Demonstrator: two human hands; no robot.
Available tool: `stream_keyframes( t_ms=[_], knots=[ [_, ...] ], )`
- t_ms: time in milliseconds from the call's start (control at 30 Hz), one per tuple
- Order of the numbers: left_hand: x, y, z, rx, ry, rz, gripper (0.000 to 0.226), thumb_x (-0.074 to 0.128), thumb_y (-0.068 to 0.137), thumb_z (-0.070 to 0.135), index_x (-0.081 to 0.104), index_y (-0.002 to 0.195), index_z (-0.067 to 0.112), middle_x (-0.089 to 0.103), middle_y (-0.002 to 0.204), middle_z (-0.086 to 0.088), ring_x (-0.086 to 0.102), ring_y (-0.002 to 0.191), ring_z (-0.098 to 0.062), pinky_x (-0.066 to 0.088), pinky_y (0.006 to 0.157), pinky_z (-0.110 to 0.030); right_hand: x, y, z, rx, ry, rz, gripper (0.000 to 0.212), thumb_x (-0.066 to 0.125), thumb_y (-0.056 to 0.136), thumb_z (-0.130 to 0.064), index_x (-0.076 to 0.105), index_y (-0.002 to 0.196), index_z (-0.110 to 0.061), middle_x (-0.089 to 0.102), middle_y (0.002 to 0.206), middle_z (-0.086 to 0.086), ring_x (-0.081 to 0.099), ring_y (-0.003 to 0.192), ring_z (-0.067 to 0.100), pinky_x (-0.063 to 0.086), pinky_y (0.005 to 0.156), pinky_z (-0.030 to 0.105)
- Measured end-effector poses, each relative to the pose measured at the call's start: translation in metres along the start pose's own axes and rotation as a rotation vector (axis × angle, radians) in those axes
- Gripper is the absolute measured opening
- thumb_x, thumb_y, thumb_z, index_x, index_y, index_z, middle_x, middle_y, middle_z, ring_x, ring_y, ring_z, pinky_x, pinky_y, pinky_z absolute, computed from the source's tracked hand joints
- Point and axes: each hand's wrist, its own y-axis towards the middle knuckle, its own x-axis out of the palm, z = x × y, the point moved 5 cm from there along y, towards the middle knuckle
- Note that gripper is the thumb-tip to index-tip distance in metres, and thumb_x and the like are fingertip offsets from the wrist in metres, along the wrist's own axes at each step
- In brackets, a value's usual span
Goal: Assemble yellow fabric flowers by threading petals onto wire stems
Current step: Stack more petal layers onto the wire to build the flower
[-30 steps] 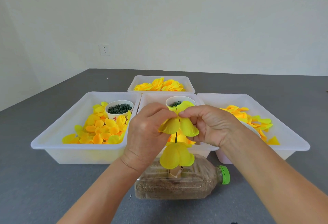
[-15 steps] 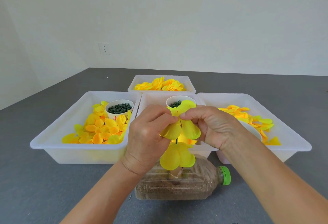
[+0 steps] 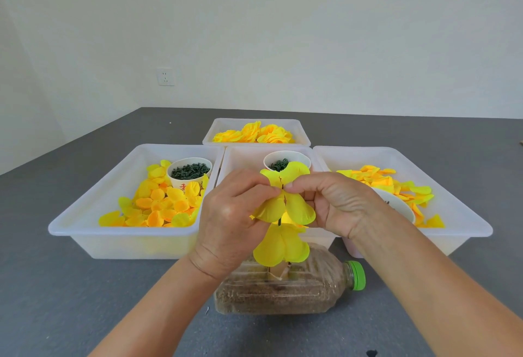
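I see my left hand (image 3: 232,215) and right hand (image 3: 336,203) both pinching a bright yellow fabric petal piece (image 3: 285,195) onto the thin dark wire stem (image 3: 280,222) above the sand-filled clear plastic bottle (image 3: 283,291) at the grey table's (image 3: 70,300) near edge. One petal layer (image 3: 280,246) sits lower; I judge more remain. The white plastic trays (image 3: 85,229) crowd behind; room is sideways.

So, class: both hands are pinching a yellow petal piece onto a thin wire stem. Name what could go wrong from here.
1. The petal piece already looks split near the wire stem; pushing may tear it further.
2. The stem stands in a bottle lying on its side; pressure from the left hand or right hand might roll it.
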Motion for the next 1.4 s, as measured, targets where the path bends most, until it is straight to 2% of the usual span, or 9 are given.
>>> stream_keyframes(
  t_ms=[133, 233, 433, 633, 800, 1000, 1100, 1233, 1400],
  knots=[
    [0.000, -0.003, -0.001, -0.025, -0.006, -0.011, 0.016, 0.074, 0.067, -0.002, 0.074, 0.082, 0.001, 0.067, 0.083, -0.010, 0.058, 0.077, -0.020, 0.049, 0.065, -0.031, -0.002, 0.002, 0.003, 0.006, -0.037, -0.005, 0.015, 0.062, 0.079, 0.000, 0.065, 0.091, -0.008, 0.068, 0.072, 0.010, 0.063, 0.059, 0.021, 0.052, 0.066, 0.033],
    [0.000, -0.006, 0.000, -0.034, -0.012, -0.016, 0.022, 0.074, 0.065, -0.006, 0.073, 0.085, -0.001, 0.067, 0.085, -0.011, 0.056, 0.079, -0.017, 0.049, 0.068, -0.028, -0.003, 0.003, 0.004, 0.016, -0.056, -0.010, 0.017, 0.063, 0.078, 0.000, 0.066, 0.093, -0.008, 0.069, 0.075, 0.011, 0.064, 0.062, 0.021, 0.052, 0.069, 0.033],
    [-0.003, -0.012, 0.004, 0.009, -0.005, -0.019, 0.007, 0.067, 0.076, 0.002, 0.072, 0.080, -0.001, 0.067, 0.083, -0.010, 0.056, 0.079, -0.018, 0.049, 0.069, -0.028, -0.004, 0.005, 0.001, 0.053, -0.105, -0.036, 0.016, 0.062, 0.079, 0.000, 0.063, 0.087, -0.015, 0.065, 0.063, 0.001, 0.061, 0.050, 0.011, 0.048, 0.050, 0.021],
    [-0.002, -0.016, 0.007, 0.048, 0.017, -0.061, 0.015, 0.070, 0.069, -0.007, 0.073, 0.082, 0.000, 0.067, 0.084, -0.010, 0.056, 0.078, -0.021, 0.048, 0.068, -0.028, -0.003, 0.008, 0.003, 0.073, -0.209, -0.067, 0.023, 0.061, 0.081, 0.000, 0.060, 0.099, -0.015, 0.059, 0.072, 0.005, 0.055, 0.055, 0.011, 0.045, 0.051, 0.021],
    [-0.001, -0.020, 0.009, 0.054, 0.024, -0.094, 0.009, 0.067, 0.077, 0.001, 0.073, 0.083, 0.001, 0.067, 0.085, -0.010, 0.059, 0.076, -0.024, 0.048, 0.066, -0.031, -0.002, 0.011, 0.004, 0.072, -0.317, -0.106, 0.017, 0.061, 0.081, 0.001, 0.061, 0.081, -0.015, 0.058, 0.067, 0.003, 0.054, 0.054, 0.010, 0.044, 0.054, 0.023],
    [-0.001, -0.024, 0.008, 0.050, 0.017, -0.130, 0.009, 0.067, 0.078, 0.002, 0.073, 0.085, 0.001, 0.068, 0.088, -0.008, 0.060, 0.073, -0.029, 0.048, 0.066, -0.033, -0.004, 0.013, 0.007, 0.059, -0.393, -0.108, 0.018, 0.063, 0.078, 0.004, 0.062, 0.082, -0.014, 0.061, 0.065, 0.002, 0.057, 0.054, 0.010, 0.046, 0.052, 0.021],
    [-0.001, -0.026, 0.007, 0.049, 0.002, -0.153, 0.010, 0.072, 0.074, 0.000, 0.074, 0.084, 0.001, 0.069, 0.088, -0.007, 0.061, 0.074, -0.028, 0.049, 0.068, -0.032, -0.004, 0.014, 0.007, 0.055, -0.431, -0.107, 0.019, 0.063, 0.077, 0.004, 0.064, 0.087, -0.012, 0.062, 0.072, 0.005, 0.058, 0.058, 0.012, 0.048, 0.055, 0.022],
    [-0.002, -0.029, 0.007, 0.053, -0.002, -0.161, 0.009, 0.068, 0.077, 0.001, 0.074, 0.084, 0.001, 0.069, 0.089, -0.007, 0.060, 0.077, -0.027, 0.048, 0.071, -0.029, -0.006, 0.015, 0.006, 0.053, -0.438, -0.109, 0.032, 0.065, 0.077, 0.004, 0.065, 0.108, -0.004, 0.065, 0.087, 0.011, 0.061, 0.071, 0.019, 0.052, 0.068, 0.029],
    [0.000, -0.032, 0.009, 0.051, 0.023, -0.150, 0.013, 0.068, 0.076, 0.001, 0.073, 0.087, 0.003, 0.067, 0.093, -0.009, 0.056, 0.082, -0.025, 0.046, 0.075, -0.027, -0.006, 0.017, 0.006, 0.051, -0.457, -0.115, 0.034, 0.067, 0.076, 0.005, 0.065, 0.109, -0.002, 0.066, 0.088, 0.011, 0.063, 0.075, 0.021, 0.053, 0.072, 0.032]
  ],
)
